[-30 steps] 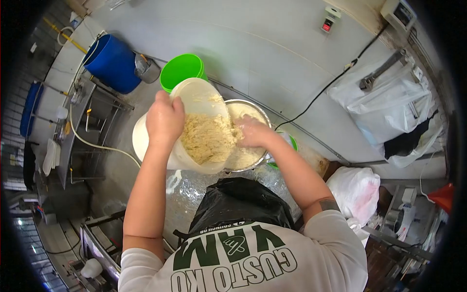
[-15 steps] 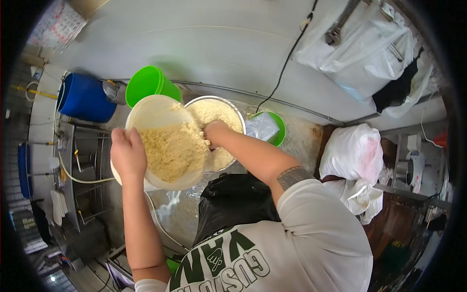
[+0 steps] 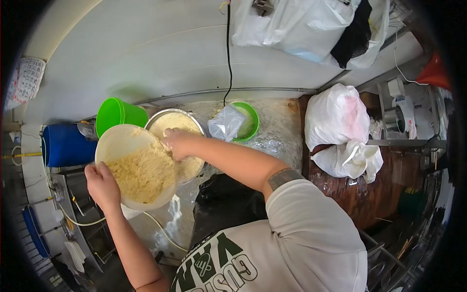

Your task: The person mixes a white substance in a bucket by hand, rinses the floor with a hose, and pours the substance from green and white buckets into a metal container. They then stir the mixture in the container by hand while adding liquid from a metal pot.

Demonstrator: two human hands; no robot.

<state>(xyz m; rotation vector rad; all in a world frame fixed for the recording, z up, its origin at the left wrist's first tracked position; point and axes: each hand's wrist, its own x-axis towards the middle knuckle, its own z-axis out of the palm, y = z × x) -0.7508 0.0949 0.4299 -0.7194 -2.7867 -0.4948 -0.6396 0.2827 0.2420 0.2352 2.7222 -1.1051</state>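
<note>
A white plastic tub (image 3: 114, 141) holding crumbly pale yellow meal is tilted toward a round metal bowl (image 3: 198, 127). My left hand (image 3: 103, 187) grips the tub's left rim. My right hand (image 3: 179, 143) is at the tub's right rim, above the bowl, with its fingers curled against the meal; whether they hold any is hidden. More fine yellow meal (image 3: 175, 124) fills the bowl, which is partly covered by the tub and my right hand.
A bright green bucket (image 3: 109, 117) and a blue barrel (image 3: 68, 146) stand to the left. Right of the bowl is a green basin (image 3: 252, 121) with a clear plastic bag (image 3: 227, 123). White sacks (image 3: 335, 117) lie at the right. A hose (image 3: 163, 231) crosses the floor.
The camera view has shifted, so the scene appears further left. My right hand has moved up along the tub's rim. My left hand still holds the tub.
</note>
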